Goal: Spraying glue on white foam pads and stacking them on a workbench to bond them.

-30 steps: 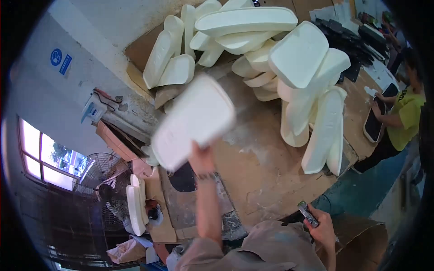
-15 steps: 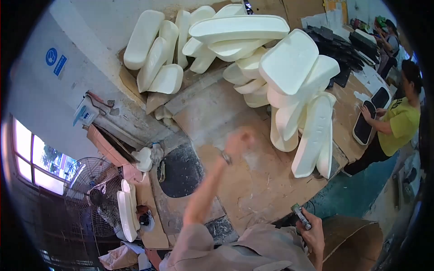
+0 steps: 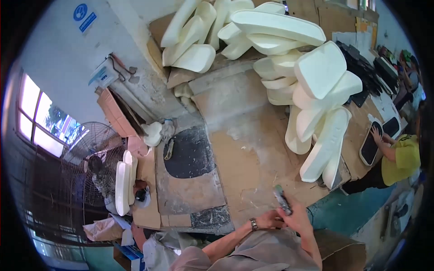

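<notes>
My right hand [image 3: 298, 218] is closed round a short grey hand tool with a green end [image 3: 282, 198], held tilted over the near edge of the cardboard-covered bench [image 3: 244, 180]. Close beside it is my left hand [image 3: 270, 220], a watch on its wrist, with its fingers curled in near the right hand. What those fingers hold, if anything, is hidden. Beyond my hands, at the right of the bench, lies a heap of cream-white moulded foam pads [image 3: 321, 70]. More cream pads [image 3: 194, 58] lean against the wall at the back.
A black sheet [image 3: 190, 153] with a yellowish-handled tool [image 3: 169, 149] lies at the left. Two cream pads [image 3: 122, 187] stand near a caged fan [image 3: 95, 162]. At right, a person in a yellow shirt [image 3: 407, 156] handles a black-faced pad [image 3: 370, 144]. A cardboard container [image 3: 341, 248] stands by my right arm.
My left hand has come back from over the middle of the bench to beside my right hand. My right hand has raised the tool forward and left. The whole view has shifted.
</notes>
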The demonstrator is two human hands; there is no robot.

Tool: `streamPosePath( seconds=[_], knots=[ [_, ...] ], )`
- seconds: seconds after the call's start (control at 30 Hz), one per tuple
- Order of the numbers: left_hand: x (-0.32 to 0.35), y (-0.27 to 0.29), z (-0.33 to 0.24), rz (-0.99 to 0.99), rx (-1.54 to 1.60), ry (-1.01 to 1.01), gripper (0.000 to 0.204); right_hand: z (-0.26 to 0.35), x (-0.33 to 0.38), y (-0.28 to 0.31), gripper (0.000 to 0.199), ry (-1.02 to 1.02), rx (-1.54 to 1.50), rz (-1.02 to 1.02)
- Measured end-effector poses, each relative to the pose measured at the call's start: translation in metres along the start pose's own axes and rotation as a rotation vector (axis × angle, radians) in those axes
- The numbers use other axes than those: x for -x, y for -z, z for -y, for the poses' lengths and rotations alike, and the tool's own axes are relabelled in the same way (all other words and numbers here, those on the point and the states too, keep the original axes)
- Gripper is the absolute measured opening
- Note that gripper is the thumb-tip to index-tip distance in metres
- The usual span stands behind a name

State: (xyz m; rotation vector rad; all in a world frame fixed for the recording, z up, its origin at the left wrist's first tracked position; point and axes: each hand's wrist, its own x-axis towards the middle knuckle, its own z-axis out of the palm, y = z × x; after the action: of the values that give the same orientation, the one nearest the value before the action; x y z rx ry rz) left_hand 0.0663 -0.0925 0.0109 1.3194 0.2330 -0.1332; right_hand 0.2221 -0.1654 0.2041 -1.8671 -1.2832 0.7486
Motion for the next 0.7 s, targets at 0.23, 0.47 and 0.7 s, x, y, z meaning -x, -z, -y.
streamPosePath(
  seconds=[0.23, 0.47, 0.7],
  knots=[
    [-0.006, -0.046, 0.013, -0.222, 0.268, -0.244, 0.048, 0.049, -0.03, -0.043, 0.073, 0.11, 0.005, 0.268],
    [0.023, -0.056, -0.009, -0.546, 0.753, -0.356, 0.046, 0.058, -0.031, -0.073, 0.075, 0.161, 0.005, 0.336],
    [0.075, 0.007, -0.063, -0.849, 0.954, -0.285, 0.022, 0.02, -0.031, -0.064, 0.069, 0.06, 0.076, 0.291]
  ],
)
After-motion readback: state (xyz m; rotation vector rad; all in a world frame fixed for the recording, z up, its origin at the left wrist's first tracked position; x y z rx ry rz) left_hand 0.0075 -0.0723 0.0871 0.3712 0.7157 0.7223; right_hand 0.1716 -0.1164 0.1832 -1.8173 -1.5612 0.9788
